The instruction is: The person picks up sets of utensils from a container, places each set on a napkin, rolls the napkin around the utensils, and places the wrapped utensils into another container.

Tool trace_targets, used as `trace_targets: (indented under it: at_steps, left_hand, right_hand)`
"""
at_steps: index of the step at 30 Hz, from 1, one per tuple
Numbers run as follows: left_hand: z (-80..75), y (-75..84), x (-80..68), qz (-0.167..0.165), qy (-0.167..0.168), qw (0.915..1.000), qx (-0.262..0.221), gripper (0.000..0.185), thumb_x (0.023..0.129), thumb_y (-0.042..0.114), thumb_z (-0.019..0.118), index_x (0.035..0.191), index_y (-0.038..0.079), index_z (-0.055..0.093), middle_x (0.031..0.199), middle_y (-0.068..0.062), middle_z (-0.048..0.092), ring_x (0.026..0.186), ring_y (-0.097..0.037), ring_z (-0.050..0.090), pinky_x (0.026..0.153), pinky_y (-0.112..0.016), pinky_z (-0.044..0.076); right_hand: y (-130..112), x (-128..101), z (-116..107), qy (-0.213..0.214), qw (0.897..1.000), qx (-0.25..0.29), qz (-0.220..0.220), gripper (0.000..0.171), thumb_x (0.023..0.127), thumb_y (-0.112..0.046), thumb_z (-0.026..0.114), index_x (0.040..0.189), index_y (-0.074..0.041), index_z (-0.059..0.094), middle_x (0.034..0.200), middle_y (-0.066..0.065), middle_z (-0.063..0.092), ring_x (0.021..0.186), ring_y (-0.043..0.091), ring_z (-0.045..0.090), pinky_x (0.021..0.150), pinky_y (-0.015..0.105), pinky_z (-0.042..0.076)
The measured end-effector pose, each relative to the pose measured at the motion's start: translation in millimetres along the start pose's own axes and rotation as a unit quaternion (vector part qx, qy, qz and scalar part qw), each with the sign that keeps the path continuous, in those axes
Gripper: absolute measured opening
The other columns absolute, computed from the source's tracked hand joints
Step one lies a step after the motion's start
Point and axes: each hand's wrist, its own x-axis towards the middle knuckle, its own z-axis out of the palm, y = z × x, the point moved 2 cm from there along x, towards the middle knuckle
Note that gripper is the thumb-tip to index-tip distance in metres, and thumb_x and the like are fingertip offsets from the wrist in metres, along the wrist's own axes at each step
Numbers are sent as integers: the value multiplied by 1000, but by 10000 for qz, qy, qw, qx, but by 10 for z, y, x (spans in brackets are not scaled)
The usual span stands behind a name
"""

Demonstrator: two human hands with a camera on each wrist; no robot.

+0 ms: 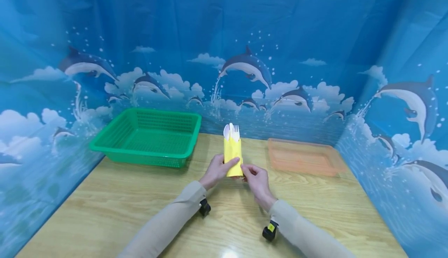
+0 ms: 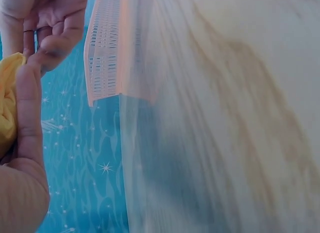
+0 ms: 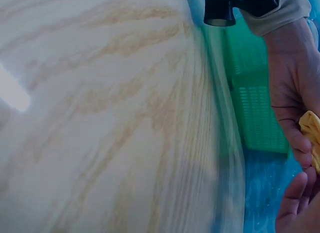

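A yellow napkin [image 1: 232, 151] is wrapped into a narrow pouch around white plastic cutlery. Out of its top stick a spoon [image 1: 226, 132], a fork [image 1: 236, 134] and a third slim handle or blade between them. My left hand [image 1: 218, 169] grips the pouch from the left, thumb across its front. At the lower right edge of the napkin, my right hand [image 1: 256, 180] pinches with thumb and forefinger. In the left wrist view the yellow napkin [image 2: 7, 103] shows only in part beside the left thumb. The right wrist view also cuts it off at the edge.
A green perforated basket [image 1: 175, 157] stands at the back left of the wooden table [image 1: 224, 219]. At the back right lies a shallow, translucent orange basket [image 1: 304, 168]. A blue dolphin-print curtain [image 1: 224, 28] encloses the back and sides.
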Motion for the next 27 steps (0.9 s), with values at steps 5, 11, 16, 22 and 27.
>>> trace_targets:
  at_steps: [5,11,16,22,27]
  left_hand:
    - [13,7,6,-33,122,9999,-2,39,94,33,67,109,-2,65,87,-16,72,67,-16,68,61,-32,58]
    - [20,21,13,-17,253,9997,50,40,92,35,68,108,-2,65,89,-16,72,68,-15,67,61,-30,57]
    - [20,8,16,-53,270,9996,6,40,93,34,67,108,-2,65,88,-15,72,67,-15,67,61,-30,58]
    - [30,-11,26,-76,150,9996,-240,39,95,32,65,109,-4,63,87,-16,71,67,-17,69,61,-36,60]
    - [40,-24,25,-111,58,9998,-140,38,95,34,64,109,-2,64,86,-15,72,66,-18,69,61,-36,60]
  right_hand:
    - [-7,1,-11,-138,9998,-115,12,25,96,-19,64,104,3,72,78,1,69,66,9,60,61,23,54]
    - [0,-7,-39,-444,9984,-341,-50,24,97,-21,63,104,0,72,76,3,68,65,11,59,60,25,54]
    - [2,-7,-61,-631,9971,-404,-135,19,95,-14,65,104,1,72,79,5,70,68,11,61,66,31,58]
    - [-4,19,-72,-546,9979,-299,-162,18,93,-11,67,103,3,73,82,9,73,67,10,64,64,27,58]
    - [2,22,-91,-479,9987,-123,-90,17,92,-9,68,102,3,73,82,10,73,66,11,65,62,25,58]
